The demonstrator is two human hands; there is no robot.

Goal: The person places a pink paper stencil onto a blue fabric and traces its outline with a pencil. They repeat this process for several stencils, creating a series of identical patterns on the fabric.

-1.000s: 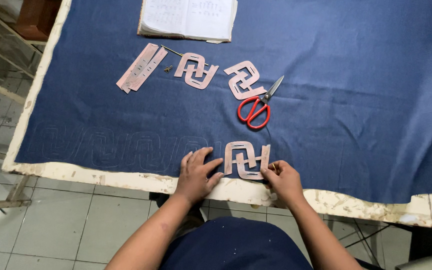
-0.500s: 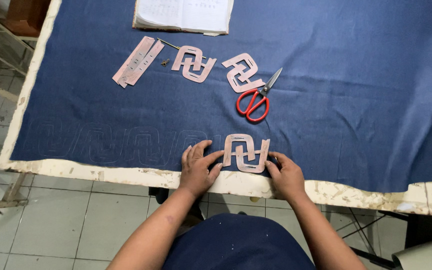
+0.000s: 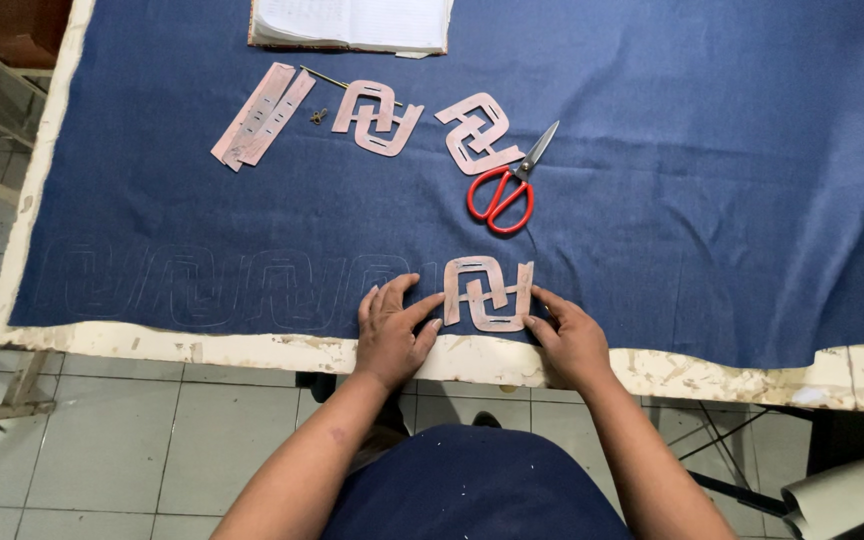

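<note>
A pink cardboard stencil (image 3: 488,293) with a maze-like cut-out lies flat on blue cloth (image 3: 652,180) near the table's front edge. My left hand (image 3: 392,328) rests flat on the cloth, its fingertips touching the stencil's left side. At the stencil's lower right corner my right hand (image 3: 569,335) presses with its fingertips. To the left of the stencil, faint traced outlines (image 3: 202,288) of the same shape run in a row along the cloth.
Red-handled scissors (image 3: 504,187) lie behind the stencil. Two more pink stencils (image 3: 382,117) (image 3: 479,131), pink strips (image 3: 260,115) and an open notebook (image 3: 352,22) sit further back. The table's worn white edge (image 3: 252,350) runs in front; tiled floor lies below.
The view has shifted slightly. Both hands stay at the stencil's sides; the stencil has slid a little along the cloth's front edge.
</note>
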